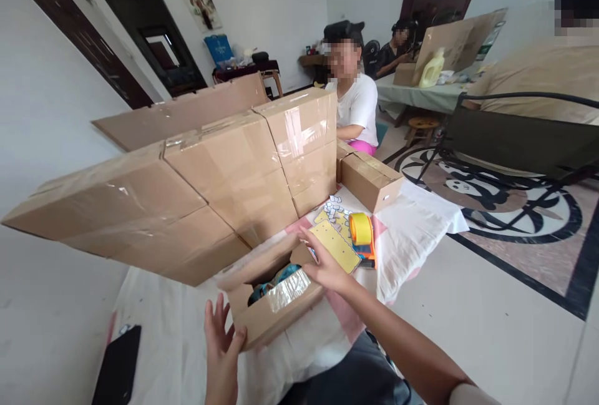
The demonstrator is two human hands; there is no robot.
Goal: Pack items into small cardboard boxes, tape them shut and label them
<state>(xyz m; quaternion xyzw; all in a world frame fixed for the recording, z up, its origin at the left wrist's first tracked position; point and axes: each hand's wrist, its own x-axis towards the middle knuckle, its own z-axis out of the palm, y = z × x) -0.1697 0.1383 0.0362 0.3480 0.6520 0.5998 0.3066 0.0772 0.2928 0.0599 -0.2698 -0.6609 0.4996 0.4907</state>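
A small open cardboard box (262, 324) lies before me on the cloth-covered table, flaps raised. A teal and dark item, its kind unclear, shows partly inside it. Shiny clear tape (289, 291) runs along the near flap. My left hand (222, 330) is at the box's left end, fingers spread, the thumb at its corner. At the right end is my right hand (325, 261), fingers stretched out and apart, by the flap. Just beyond it lie a yellow dotted sheet (336, 244) and an orange tape dispenser (373, 249) with a yellow roll (360, 229).
Large taped cartons (224, 174) wall off the table's far side. A long closed box (369, 177) stands at the right, near small paper pieces (334, 208). A black flat object (116, 364) lies at left. A person in white (358, 105) sits opposite; a chair (524, 143) stands right.
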